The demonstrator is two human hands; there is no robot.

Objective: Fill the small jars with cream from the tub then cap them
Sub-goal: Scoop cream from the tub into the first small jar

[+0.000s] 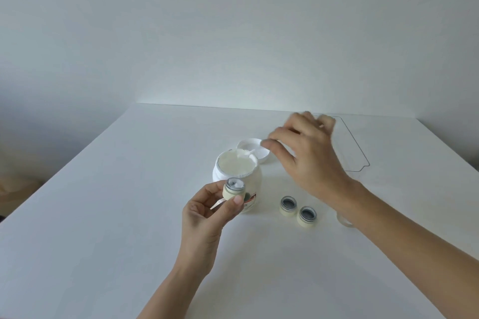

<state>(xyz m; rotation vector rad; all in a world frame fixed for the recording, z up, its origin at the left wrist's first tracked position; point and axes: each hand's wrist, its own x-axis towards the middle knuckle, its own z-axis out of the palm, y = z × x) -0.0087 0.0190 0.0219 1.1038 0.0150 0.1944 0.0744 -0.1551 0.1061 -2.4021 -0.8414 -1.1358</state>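
The white cream tub point(237, 173) stands open at the table's middle, full of cream. My left hand point(207, 217) holds a small cream-coloured jar point(234, 189) just in front of the tub; the jar has some cream inside. My right hand point(308, 155) hovers right of the tub and pinches a small clear spatula point(252, 152) whose tip dips into the tub's cream. Two more small open jars point(288, 205) point(307, 217) stand on the table to the right of the tub, dark inside.
The tub's white lid point(255, 147) lies upside down behind the tub. A clear tray point(355, 142) sits at the back right. Something round and pale point(343, 221) peeks from under my right forearm. The white table point(116, 215) ends at the far wall.
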